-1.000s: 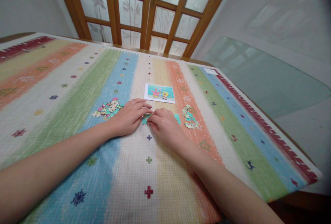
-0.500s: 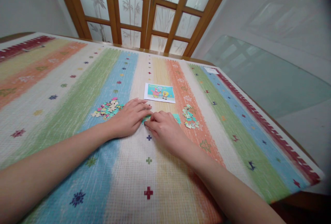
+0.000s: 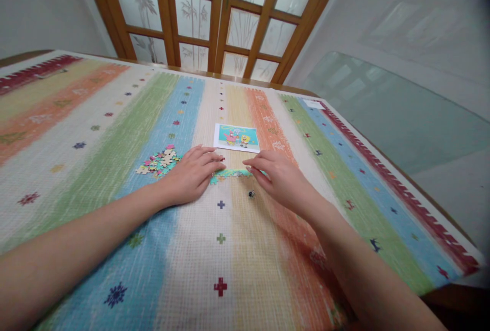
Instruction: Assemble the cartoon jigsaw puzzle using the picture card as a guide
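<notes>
A narrow strip of joined jigsaw pieces (image 3: 233, 173), mostly turquoise, lies across the cloth between my hands. My left hand (image 3: 193, 174) rests flat with its fingers stretched out, their tips by the strip's left end. Over the right end, my right hand (image 3: 281, 175) has its thumb and forefinger pinched together; whether a piece is between them is hidden. A heap of loose jigsaw pieces (image 3: 158, 161) lies left of my left hand. A small dark thing (image 3: 251, 194) shows just below the strip; its kind is unclear.
A printed cartoon picture (image 3: 238, 137) lies beyond the strip. The striped tablecloth (image 3: 199, 280) covers the table, with a white paper (image 3: 313, 104) at its far right. Wooden doors with glass panes (image 3: 220, 20) stand behind the table.
My right hand has moved right from the strip's left end to its right end, uncovering the strip's middle and hiding the small right-hand heap of pieces. My left hand stays put.
</notes>
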### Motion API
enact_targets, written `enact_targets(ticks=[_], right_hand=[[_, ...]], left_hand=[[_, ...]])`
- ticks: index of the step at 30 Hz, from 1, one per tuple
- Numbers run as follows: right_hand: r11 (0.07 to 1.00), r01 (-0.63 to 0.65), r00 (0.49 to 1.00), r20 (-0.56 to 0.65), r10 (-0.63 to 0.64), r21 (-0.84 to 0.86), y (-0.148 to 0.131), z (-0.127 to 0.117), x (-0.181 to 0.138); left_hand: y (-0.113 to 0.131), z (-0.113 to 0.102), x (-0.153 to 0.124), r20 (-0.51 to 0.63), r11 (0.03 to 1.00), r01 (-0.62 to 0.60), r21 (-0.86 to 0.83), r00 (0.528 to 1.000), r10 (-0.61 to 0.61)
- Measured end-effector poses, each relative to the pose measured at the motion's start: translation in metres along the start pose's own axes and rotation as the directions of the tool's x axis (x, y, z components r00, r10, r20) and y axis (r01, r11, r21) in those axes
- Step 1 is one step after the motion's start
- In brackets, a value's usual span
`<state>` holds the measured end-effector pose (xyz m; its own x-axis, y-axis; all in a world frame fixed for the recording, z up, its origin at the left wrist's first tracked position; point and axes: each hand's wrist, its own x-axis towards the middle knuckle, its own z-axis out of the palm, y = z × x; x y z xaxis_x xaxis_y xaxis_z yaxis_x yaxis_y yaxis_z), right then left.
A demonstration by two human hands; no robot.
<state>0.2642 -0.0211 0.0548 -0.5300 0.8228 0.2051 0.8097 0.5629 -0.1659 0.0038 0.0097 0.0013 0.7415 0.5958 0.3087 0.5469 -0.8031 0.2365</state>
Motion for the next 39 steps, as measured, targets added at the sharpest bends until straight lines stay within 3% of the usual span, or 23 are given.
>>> enact_targets(ticks=[3,9,13,16,20,25,31,34,39], right_hand=[[0.998,0.066,0.996,0.059,-0.065,-0.01,0.019,-0.003,-0.015],[0.995,0.02,0.991,-0.127,-0.032,-0.097,0.052,-0.001,-0.055],[0.996,-0.05,0.978,-0.208,0.033,-0.078,0.074,0.001,-0.068],[0.998,-0.069,0.969,-0.239,0.064,-0.012,0.082,0.001,-0.07],[0.998,-0.055,0.965,-0.253,0.064,0.045,0.083,-0.001,-0.07],[0.993,-0.067,0.96,-0.265,0.091,0.099,0.081,-0.005,-0.071],[0.966,-0.235,0.906,-0.335,0.258,0.107,0.087,-0.012,-0.077],[0.943,-0.319,0.899,-0.286,0.333,0.097,0.099,-0.009,-0.082],[0.921,-0.361,0.926,-0.066,0.373,0.144,0.109,-0.006,-0.086]], left_hand=[[-0.002,0.001,0.001,-0.036,1.0,-0.01,-0.021,0.999,0.009],[-0.003,-0.01,0.004,-0.179,0.999,0.033,-0.001,0.983,-0.032],[0.006,-0.033,0.004,-0.088,0.984,0.127,0.126,0.989,-0.117],[0.012,-0.043,-0.002,0.005,0.982,0.099,0.163,0.995,-0.101],[0.012,-0.033,-0.016,0.055,0.976,0.008,0.218,0.998,-0.021],[0.003,-0.014,-0.029,-0.041,0.981,-0.027,0.192,0.999,0.035],[-0.005,-0.013,-0.033,-0.074,0.992,-0.057,0.114,0.995,0.066],[-0.008,-0.012,-0.034,-0.073,0.997,-0.034,0.067,0.997,0.039],[-0.012,-0.009,-0.035,-0.058,1.0,-0.007,0.012,0.998,0.008]])
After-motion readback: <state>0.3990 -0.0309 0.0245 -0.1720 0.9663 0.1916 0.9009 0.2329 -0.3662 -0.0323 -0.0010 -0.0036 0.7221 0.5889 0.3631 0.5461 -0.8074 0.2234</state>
